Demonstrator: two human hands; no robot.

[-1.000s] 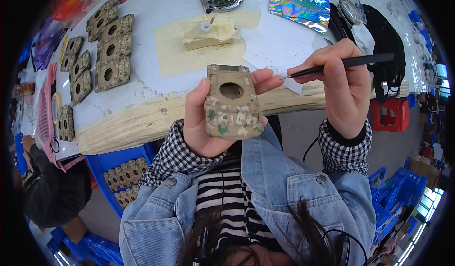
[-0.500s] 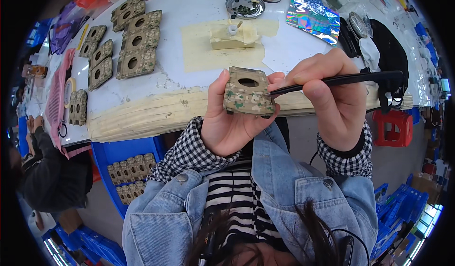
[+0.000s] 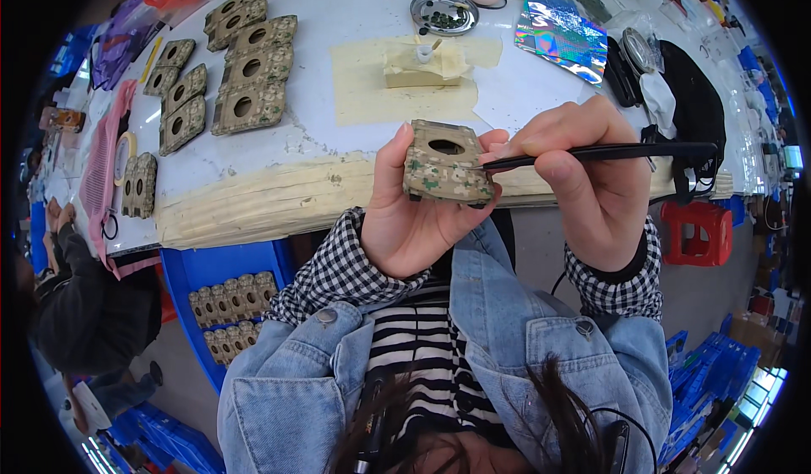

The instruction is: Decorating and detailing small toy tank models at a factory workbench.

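My left hand is closed around a camouflage model tank hull, tan with green and brown blotches and a round hole in its top. Black tweezers are pinched in my right hand. Their tip meets the hull's upper face beside the hole, near its right edge. Whether a small piece sits in the tip is too fine to see. Similar hulls lie in rows on the left of the table, with a smaller pair near its front left edge.
Beyond my hands, a tape-covered block bears a small white cup. Behind it stands a round metal dish with dark green bits. A shiny holographic sheet lies to the right. Below the table, a blue tray holds more hulls; a red stool stands right.
The tweezers' tip stays at the hull's top while their rear end has dipped a little. My view has shifted slightly; both hands keep their grip.
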